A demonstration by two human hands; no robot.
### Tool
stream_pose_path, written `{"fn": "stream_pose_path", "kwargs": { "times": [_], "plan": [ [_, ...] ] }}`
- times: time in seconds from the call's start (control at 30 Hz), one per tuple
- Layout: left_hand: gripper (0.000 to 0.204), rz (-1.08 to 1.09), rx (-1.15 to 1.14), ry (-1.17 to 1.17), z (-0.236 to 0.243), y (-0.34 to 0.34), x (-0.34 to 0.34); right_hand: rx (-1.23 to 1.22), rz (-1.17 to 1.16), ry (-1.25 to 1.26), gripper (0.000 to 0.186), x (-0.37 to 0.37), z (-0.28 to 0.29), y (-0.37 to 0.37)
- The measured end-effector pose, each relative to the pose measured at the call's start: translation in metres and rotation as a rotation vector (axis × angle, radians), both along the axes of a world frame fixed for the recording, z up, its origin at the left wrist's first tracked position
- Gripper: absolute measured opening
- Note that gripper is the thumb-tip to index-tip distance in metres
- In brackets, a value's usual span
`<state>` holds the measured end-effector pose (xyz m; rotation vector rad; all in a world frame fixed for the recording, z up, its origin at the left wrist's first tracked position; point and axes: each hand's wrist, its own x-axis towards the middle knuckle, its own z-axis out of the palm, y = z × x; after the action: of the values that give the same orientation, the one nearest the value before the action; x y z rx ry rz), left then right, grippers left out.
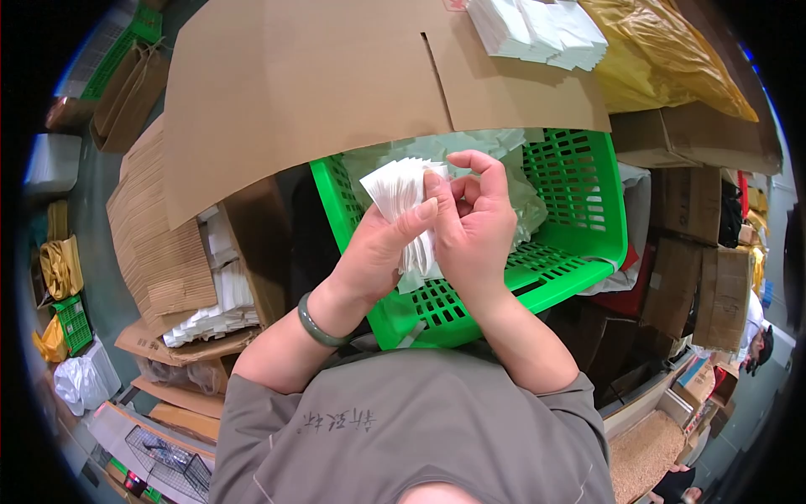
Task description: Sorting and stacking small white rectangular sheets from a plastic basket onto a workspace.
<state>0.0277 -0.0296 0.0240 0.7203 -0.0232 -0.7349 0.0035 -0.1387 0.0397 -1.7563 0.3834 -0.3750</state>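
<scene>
A fanned stack of thin white paper packets (393, 191) rests in my left hand (363, 252), whose thumb presses along its side. My right hand (474, 220) meets the stack's right edge, thumb and index finger at the packets and the other fingers curled; whether it has picked one off is unclear. Both hands are above a green plastic basket (609, 214) with slotted walls. Inside the basket lie crumpled translucent plastic bags (527, 210). A bracelet (317, 322) circles my left wrist.
A large brown cardboard sheet (311, 76) spans the far side, with more white packets (537, 32) stacked on it. Beside them lies a yellow plastic bag (663, 55). An open carton at left holds white packets (220, 307). Cardboard boxes (693, 202) are stacked at right.
</scene>
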Motion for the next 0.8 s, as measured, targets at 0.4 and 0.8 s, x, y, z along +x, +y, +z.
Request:
{"fn": "stream_pose_path", "kwargs": {
  "times": [0.4,0.8],
  "plan": [
    [0.034,0.046,-0.214,0.21,-0.017,-0.001,0.004,-0.807,0.028,-0.365,0.011,0.005,-0.002,0.0],
    [0.052,-0.087,-0.191,0.217,-0.008,0.002,0.004,-0.408,0.179,-0.266,0.018,-0.012,0.007,-0.01]
  ]
}}
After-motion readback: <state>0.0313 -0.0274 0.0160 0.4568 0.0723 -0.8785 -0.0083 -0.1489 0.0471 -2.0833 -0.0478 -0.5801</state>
